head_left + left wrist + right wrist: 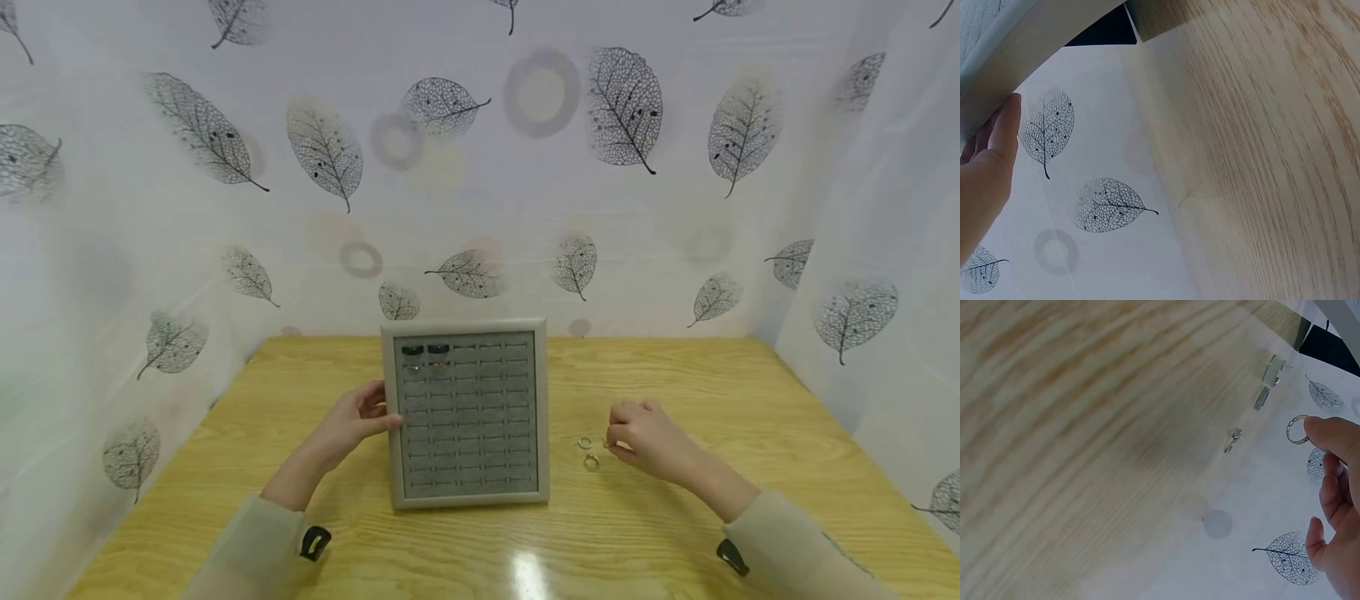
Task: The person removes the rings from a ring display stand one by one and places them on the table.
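Head view: ring board [468, 423] stands on the desk [637, 533], a few slotted rings [438, 350] top left; person's left hand [356, 425] has fingers grasping its left edge. Loose rings [592, 462] lie to its right, near right hand [637, 440], fingers pinching one ring [1297, 441]. Leaf-print backdrop [480, 208] behind.

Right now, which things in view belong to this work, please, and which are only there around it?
Seems part of the work:
- ring display board, held by the left hand
- ring pinched by the right hand
- loose rings on the table

Apparently just around:
- leaf-print backdrop
- dark pieces near the cuffs
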Motion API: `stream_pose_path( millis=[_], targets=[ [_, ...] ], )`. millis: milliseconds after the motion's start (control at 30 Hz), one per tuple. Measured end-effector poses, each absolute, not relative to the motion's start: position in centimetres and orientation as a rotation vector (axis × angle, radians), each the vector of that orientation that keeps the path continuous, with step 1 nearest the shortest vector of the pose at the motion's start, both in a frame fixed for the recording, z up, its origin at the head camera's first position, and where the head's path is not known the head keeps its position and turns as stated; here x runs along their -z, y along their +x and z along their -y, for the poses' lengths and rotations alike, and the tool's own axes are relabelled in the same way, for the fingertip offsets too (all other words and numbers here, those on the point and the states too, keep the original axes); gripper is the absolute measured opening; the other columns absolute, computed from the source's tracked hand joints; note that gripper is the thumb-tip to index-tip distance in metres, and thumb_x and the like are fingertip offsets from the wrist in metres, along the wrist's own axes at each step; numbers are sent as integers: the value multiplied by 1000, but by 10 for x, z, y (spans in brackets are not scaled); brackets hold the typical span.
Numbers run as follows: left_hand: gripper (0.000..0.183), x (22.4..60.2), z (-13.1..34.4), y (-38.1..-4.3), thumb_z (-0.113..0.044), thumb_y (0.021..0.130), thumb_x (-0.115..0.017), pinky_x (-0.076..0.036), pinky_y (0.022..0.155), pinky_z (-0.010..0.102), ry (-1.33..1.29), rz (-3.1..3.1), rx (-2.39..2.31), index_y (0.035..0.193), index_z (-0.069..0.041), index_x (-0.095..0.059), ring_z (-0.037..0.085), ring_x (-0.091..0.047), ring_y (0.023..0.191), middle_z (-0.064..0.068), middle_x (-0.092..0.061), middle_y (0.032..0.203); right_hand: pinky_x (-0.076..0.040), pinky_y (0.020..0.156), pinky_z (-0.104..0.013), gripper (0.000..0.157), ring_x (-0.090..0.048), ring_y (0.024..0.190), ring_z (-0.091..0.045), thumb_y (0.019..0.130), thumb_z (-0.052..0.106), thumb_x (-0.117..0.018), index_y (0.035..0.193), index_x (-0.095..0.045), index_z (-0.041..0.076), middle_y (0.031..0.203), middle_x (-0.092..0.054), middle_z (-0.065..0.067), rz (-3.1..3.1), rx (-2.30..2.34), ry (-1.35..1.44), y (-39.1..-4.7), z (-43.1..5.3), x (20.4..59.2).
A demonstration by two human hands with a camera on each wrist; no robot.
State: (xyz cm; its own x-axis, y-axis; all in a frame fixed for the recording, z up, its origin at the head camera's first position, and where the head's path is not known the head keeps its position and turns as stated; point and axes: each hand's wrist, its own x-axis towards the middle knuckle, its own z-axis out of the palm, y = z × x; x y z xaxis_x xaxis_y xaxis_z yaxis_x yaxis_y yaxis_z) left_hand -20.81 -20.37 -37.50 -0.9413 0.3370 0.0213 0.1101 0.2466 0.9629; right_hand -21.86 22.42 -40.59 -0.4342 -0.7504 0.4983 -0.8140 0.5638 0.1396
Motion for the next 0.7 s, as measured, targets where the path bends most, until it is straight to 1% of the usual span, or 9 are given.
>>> stream_pose_path(
  millis=[67, 233, 367, 533, 700],
  targets=[
    [68, 375, 204, -208, -20, 79, -67, -40, 90, 40, 417, -2318, -1773, 133, 2, -31, 34, -40, 117, 20, -41, 128, -25, 57, -28, 23, -40, 63, -10, 57, 8, -79, 60, -59, 19, 68, -43, 9, 2362, -131, 1239, -218, -225, 408],
    [71, 375, 204, -208, -23, 78, -68, -39, 90, 41, 409, -2307, -1781, 134, 1, -31, 34, -40, 117, 19, -41, 128, -25, 57, -30, 21, -38, 62, -9, 66, 8, -75, 59, -59, 20, 67, -40, 11, 2528, -115, 1227, -218, -225, 410],
    [71, 374, 204, -208, -23, 78, -68, -40, 90, 41, 412, -2305, -1784, 134, 0, -31, 33, -40, 117, 18, -41, 128, -27, 56, -31, 25, -37, 61, -8, 70, 8, -72, 57, -55, 21, 65, -36, 13, 2566, -98, 1231, -218, -225, 412],
    [70, 374, 204, -208, -21, 79, -67, -40, 90, 40, 421, -2298, -1790, 134, 0, -31, 33, -40, 116, 19, -40, 128, -25, 54, -30, 33, -35, 58, -7, 69, 7, -73, 53, -49, 22, 62, -31, 13, 2572, -78, 1252, -219, -226, 415],
    [70, 375, 205, -208, -21, 79, -67, -40, 89, 40, 425, -2293, -1790, 134, 1, -30, 33, -41, 116, 19, -40, 128, -24, 54, -30, 32, -32, 58, -7, 67, 6, -74, 54, -48, 22, 63, -30, 12, 2643, -64, 1254, -218, -227, 414]
  ],
)
